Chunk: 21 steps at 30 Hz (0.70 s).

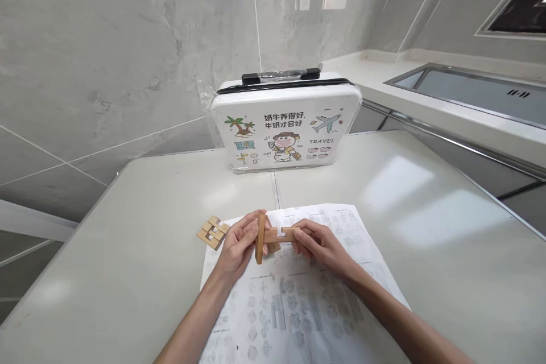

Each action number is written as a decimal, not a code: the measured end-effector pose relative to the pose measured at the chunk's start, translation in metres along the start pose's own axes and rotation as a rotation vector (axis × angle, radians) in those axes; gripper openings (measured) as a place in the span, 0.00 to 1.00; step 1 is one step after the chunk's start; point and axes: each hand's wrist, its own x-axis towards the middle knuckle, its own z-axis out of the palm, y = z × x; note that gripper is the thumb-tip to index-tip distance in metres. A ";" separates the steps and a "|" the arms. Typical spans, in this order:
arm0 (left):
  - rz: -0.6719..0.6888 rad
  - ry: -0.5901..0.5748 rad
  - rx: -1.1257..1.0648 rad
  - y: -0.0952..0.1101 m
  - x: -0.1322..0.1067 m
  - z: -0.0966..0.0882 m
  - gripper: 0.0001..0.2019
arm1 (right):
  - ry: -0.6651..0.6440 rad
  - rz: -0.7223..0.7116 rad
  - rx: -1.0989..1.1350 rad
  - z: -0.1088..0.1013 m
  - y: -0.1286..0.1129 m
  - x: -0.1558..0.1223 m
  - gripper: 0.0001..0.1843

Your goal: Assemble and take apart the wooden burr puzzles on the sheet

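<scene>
Gripping crossed wooden puzzle pieces (268, 237), left hand (237, 245) and right hand (319, 244) meet.

Honey-tan all over: upright wood bar (259, 242) & notched wood bar (286, 232), plain, no paint. Same tan on wood cluster (212, 233), w/ dark gaps betw. its bars. White paper sheet (298, 307), rows of small grey-black printed diagrams. White case (285, 125): black handle & rim strip, teal lettering, black "TRAVEL", cartoon prints incl. green palm, teal plane, brown-hatted figure. Pale grey-white bench (140, 239), plain. Lt grey wall tiles (106, 51), marble veining, white grout lines. Steel-grey sink (478, 91).
</scene>
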 end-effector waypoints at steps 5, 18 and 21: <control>-0.003 -0.020 -0.045 0.001 0.000 -0.001 0.21 | -0.021 0.001 0.000 0.003 -0.001 -0.001 0.20; -0.020 -0.030 -0.094 -0.001 -0.001 -0.001 0.24 | 0.028 0.008 -0.007 -0.001 0.001 -0.001 0.21; -0.032 -0.027 -0.083 0.001 -0.002 0.001 0.24 | 0.036 0.033 0.008 -0.002 0.002 -0.001 0.21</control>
